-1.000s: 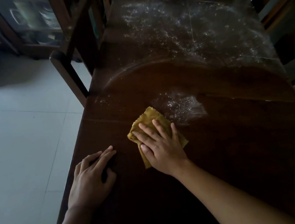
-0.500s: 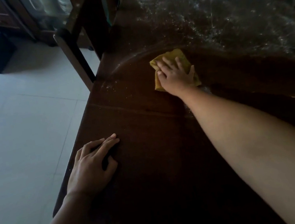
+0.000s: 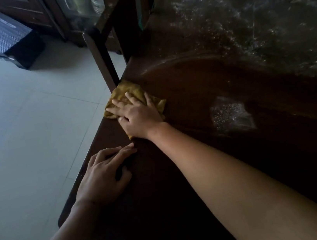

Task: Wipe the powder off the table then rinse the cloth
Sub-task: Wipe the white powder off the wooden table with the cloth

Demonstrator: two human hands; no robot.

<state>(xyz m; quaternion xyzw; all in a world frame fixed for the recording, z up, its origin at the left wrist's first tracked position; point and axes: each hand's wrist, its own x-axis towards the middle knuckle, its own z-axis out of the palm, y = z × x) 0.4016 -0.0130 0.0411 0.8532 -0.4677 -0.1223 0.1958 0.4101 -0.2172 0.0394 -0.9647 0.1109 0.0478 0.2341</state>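
Wiping is underway, I judge. The right hand presses flat, fingers straight, on the cloth lying on the surface; the left hand rests open just this side of the cloth. Next the cloth needs sweeping through the powder patch to its right.

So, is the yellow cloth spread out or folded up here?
Folded and rumpled: the yellow cloth shows overlapping layers and creases, barely wider than the right hand pressing flat on it.
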